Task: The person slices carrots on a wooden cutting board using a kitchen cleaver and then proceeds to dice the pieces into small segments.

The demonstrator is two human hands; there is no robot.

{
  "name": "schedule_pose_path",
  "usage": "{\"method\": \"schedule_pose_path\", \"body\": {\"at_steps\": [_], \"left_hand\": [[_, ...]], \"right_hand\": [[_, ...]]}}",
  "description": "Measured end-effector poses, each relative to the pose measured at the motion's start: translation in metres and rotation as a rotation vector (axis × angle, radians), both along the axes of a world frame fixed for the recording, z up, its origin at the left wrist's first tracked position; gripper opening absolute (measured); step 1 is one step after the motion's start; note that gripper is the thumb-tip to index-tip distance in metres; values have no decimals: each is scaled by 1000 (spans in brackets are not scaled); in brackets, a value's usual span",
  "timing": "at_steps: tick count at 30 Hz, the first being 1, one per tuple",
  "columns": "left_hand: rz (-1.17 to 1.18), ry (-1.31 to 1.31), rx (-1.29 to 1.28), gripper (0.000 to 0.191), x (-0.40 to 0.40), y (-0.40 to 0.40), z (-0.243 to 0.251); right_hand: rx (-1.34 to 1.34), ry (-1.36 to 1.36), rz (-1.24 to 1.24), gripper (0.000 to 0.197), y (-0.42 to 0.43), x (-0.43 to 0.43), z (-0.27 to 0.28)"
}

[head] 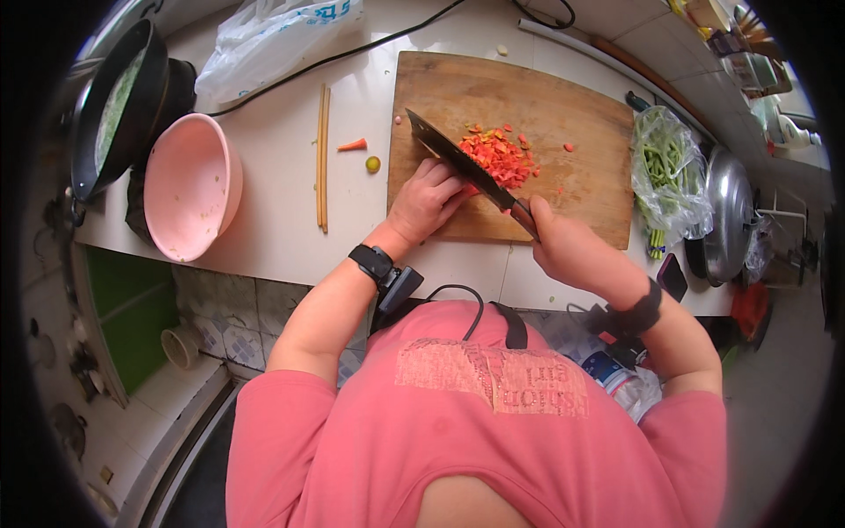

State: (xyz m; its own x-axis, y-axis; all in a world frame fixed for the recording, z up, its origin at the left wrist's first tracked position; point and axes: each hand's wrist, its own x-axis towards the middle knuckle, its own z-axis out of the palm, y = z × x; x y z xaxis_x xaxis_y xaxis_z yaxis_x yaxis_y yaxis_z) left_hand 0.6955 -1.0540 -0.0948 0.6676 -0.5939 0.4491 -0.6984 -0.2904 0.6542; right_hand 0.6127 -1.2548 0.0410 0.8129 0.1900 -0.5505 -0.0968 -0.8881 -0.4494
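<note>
My right hand (566, 247) grips the wooden handle of a kitchen cleaver (455, 156), whose dark blade slants up and left over a wooden cutting board (581, 191). Close against the blade's near side, my left hand (429, 198) has its fingers bent down on a reddish-orange piece, mostly hidden, that looks like carrot. A heap of chopped orange-red pieces (503, 158) lies just beyond the blade, with a few bits scattered around it. Left of the board are a carrot tip (352, 144) and a small greenish round end piece (373, 164).
Wooden chopsticks (323, 158), a pink plastic basin (191, 188) and a black wok (119, 112) are to the left. A plastic bag (277, 49) and black cable lie behind. Bagged green beans (663, 158), a metal lid (728, 214) and a phone (672, 278) are at right.
</note>
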Motion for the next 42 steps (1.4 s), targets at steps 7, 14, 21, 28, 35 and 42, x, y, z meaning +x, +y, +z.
{"method": "schedule_pose_path", "body": {"at_steps": [7,14,21,28,35,42], "left_hand": [[-35,-52,-1,23,3,-4,-2],[-59,-63,89,26,0,-1,6],[-103,-74,107,29,3,-3,1],[-94,-33,46,22,21,-27,4],[-54,-63,32,28,27,-34,-5],[-23,-50,-24,37,24,-27,-7]], "right_hand": [[144,-277,-58,28,-11,-18,-64],[150,-263,-111,33,-16,-17,-62],[309,-328,-136,38,-35,-18,-70],[216,-232,-232,47,-50,-24,-63],[183,-368,-150,47,-47,-18,-57],[140,-220,-95,35,-39,-7,-39]]}}
